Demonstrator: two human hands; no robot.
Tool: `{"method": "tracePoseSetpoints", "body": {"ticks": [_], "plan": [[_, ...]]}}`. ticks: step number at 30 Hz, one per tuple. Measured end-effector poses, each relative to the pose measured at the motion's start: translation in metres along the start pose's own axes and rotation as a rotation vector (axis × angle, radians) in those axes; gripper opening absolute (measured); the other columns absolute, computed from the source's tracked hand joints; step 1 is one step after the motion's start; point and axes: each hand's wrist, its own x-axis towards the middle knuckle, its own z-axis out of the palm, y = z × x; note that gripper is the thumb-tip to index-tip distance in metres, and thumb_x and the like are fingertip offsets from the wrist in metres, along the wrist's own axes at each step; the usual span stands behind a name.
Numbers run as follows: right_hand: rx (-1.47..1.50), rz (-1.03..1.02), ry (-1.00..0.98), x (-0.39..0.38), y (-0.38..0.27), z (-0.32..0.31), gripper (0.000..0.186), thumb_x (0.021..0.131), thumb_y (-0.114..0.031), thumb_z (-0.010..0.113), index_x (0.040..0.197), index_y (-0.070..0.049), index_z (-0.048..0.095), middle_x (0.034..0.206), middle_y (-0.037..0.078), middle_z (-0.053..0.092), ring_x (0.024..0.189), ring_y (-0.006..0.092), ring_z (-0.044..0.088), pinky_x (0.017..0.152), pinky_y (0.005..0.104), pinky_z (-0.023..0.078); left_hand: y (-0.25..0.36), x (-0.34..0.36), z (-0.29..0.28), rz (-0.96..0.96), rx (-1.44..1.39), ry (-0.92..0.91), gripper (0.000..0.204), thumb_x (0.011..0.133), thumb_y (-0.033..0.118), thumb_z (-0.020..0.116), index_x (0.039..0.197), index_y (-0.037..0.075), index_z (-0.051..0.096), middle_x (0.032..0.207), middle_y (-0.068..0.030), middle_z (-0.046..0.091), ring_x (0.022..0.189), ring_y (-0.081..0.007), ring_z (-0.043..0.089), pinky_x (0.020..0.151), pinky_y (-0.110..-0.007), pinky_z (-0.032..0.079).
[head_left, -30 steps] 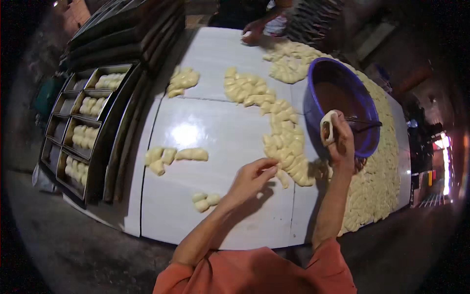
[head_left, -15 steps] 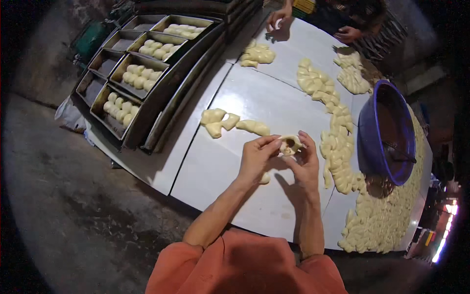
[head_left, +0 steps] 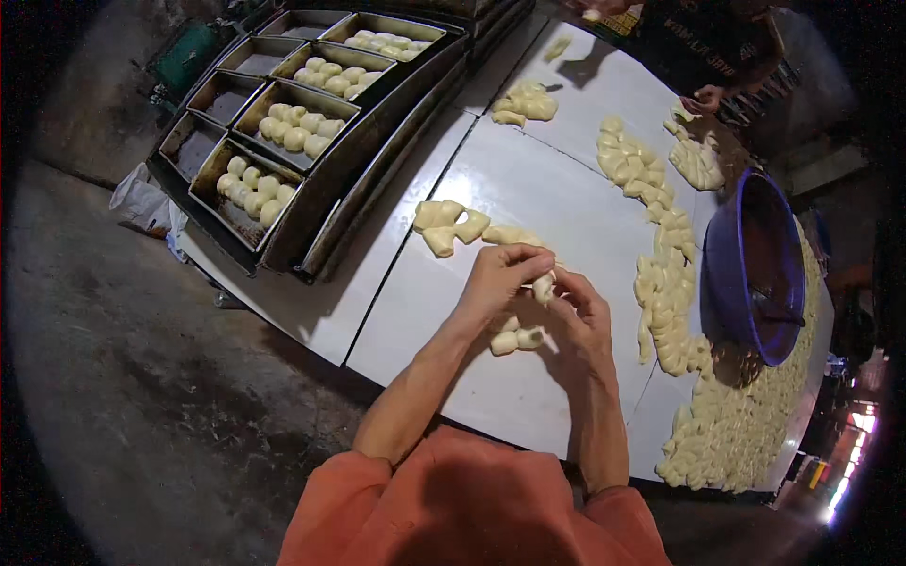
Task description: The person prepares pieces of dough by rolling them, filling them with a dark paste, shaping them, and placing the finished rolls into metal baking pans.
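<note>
Between my hands, above the white table [head_left: 472, 389], is a small pale piece of dough [head_left: 543, 287], partly hidden by the fingers. My left hand [head_left: 505, 281] pinches its upper end with thumb and fingertips. The curled fingers of my right hand [head_left: 582, 316] close on its right side. Just below my hands lie a few short dough pieces [head_left: 515, 340], partly covered by the left hand. Beyond the left hand several flattened dough pieces [head_left: 439, 226] rest in a loose row.
Black metal trays [head_left: 316, 247] with dough balls [head_left: 257, 191] stand at the left. A purple basin [head_left: 713, 274] holds brown filling and a utensil. Dough strips [head_left: 668, 283] and a wide spread of dough pieces [head_left: 736, 429] cover the right side. A co-worker's hand [head_left: 703, 100] is across the table.
The dough, earlier a cup showing filling inside, is now gathered into a small closed shape. The view has shifted slightly, and the short pieces below show more. The co-worker's hands have moved.
</note>
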Motion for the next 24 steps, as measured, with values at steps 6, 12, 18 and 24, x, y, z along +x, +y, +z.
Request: {"method": "tracePoseSetpoints", "body": {"ticks": [6,12,18,24], "plan": [[-0.296,-0.352,0.085,0.0,0.003,0.009,0.014,0.095,-0.005,0.066,0.107,-0.002,0.071,0.119,0.01,0.061,0.103,0.0193,0.06,0.088,0.0348,0.05,0.005,-0.019,0.007,0.08,0.049,-0.049,0.03,0.094,0.021,0.074,0.115,0.001,0.072,0.101,-0.0034,0.073,0.087,-0.0093,0.066,0.074,-0.025,0.054],[-0.194,-0.544,0.259,0.016,0.05,0.006,0.013,0.099,-0.011,0.067,0.111,-0.006,0.064,0.114,0.007,0.06,0.101,0.0164,0.057,0.089,0.0331,0.049,-0.001,-0.028,0.015,0.0,-0.071,-0.053,0.024,0.1,0.009,0.062,0.12,-0.003,0.067,0.098,-0.008,0.069,0.082,-0.0138,0.069,0.068,-0.026,0.058],[-0.498,-0.39,0.195,0.02,0.041,-0.013,0.018,0.095,-0.016,0.072,0.093,0.0,0.067,0.099,0.008,0.063,0.082,0.0125,0.055,0.062,0.0322,0.047,-0.01,-0.041,0.014,0.005,0.151,-0.085,0.028,0.1,0.015,0.063,0.123,0.0,0.069,0.075,0.0022,0.062,0.064,-0.0043,0.057,0.051,-0.022,0.045],[-0.763,-0.561,0.001,-0.018,0.003,0.001,0.026,0.09,-0.006,0.072,0.114,0.0,0.064,0.109,0.015,0.067,0.09,0.0225,0.063,0.079,0.032,0.056,-0.023,-0.044,-0.001,-0.024,0.067,0.03,0.033,0.099,0.019,0.067,0.125,-0.002,0.067,0.085,-0.0039,0.069,0.069,-0.0065,0.064,0.056,-0.023,0.052]]}}
